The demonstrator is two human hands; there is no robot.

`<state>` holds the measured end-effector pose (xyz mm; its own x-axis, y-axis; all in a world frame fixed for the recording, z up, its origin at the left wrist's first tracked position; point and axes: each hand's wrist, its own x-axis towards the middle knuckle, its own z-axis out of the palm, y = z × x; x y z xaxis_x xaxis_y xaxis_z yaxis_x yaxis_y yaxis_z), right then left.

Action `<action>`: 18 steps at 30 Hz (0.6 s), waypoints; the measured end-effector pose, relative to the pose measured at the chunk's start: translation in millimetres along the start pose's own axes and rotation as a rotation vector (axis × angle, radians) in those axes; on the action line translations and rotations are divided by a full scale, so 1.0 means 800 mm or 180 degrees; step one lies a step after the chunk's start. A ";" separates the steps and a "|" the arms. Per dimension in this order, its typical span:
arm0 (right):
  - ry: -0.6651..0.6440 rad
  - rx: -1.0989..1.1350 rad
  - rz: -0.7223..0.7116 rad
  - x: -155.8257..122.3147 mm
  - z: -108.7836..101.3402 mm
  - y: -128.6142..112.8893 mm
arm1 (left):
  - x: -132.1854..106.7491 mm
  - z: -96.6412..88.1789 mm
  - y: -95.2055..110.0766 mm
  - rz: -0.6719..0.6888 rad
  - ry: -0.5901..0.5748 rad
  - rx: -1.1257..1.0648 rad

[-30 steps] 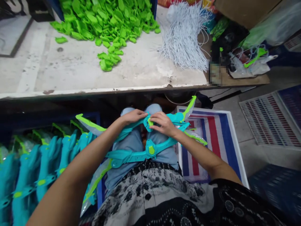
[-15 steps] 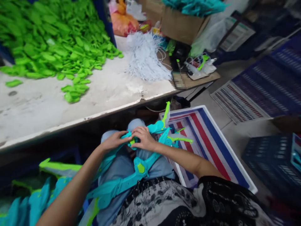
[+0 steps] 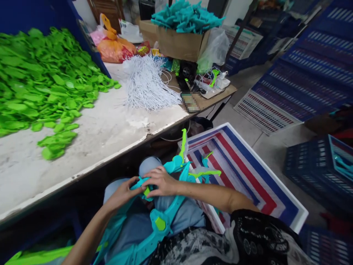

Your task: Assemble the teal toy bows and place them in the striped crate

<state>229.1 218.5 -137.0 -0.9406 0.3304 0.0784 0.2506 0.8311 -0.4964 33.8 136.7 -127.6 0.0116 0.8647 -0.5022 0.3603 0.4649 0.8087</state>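
A teal plastic bow-shaped part (image 3: 172, 166) lies across my lap, with a green piece (image 3: 147, 191) at its middle. My left hand (image 3: 124, 197) grips this middle from the left, thumb and fingers closed on it. From the right, my right hand (image 3: 161, 182) is curled over the same spot, fingertips pressed around the green piece. Closer to my body rests a second teal bow-shaped part (image 3: 149, 241) with a green pentagonal cap (image 3: 160, 223). Slim green tips (image 3: 183, 145) stick out at the right ends. My fingers hide much of the held middle.
A white-rimmed crate (image 3: 299, 221) with striped lining stands at my right. On the table (image 3: 91, 147) are a heap of green pieces (image 3: 41, 81), white strings (image 3: 150, 84) and a cardboard box (image 3: 179, 42) of teal parts. Blue crates (image 3: 309, 81) are stacked farther right.
My view has shifted, so the table and lap sit farther left and lower in the picture. Both hands stay on the same teal part, the fingers barely moved.
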 end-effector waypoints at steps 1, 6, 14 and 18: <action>-0.0001 -0.0028 -0.0002 -0.001 0.001 0.001 | 0.000 0.000 0.001 -0.0050 -0.0003 -0.0007; 0.0012 -0.0025 -0.0025 -0.003 0.002 0.003 | 0.003 -0.002 0.010 -0.0073 -0.0366 -0.0087; -0.0334 0.0262 0.0485 0.012 -0.017 -0.010 | 0.000 0.004 0.010 0.0062 -0.0344 -0.0115; -0.0444 0.0151 0.0565 0.023 -0.020 -0.019 | -0.005 0.004 0.005 0.0095 -0.0207 -0.0082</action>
<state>212.0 218.9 -114.6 -0.9062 0.4017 -0.1325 0.4069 0.7424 -0.5322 38.1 134.5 -122.8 0.0830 0.8644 -0.4958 0.3349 0.4444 0.8309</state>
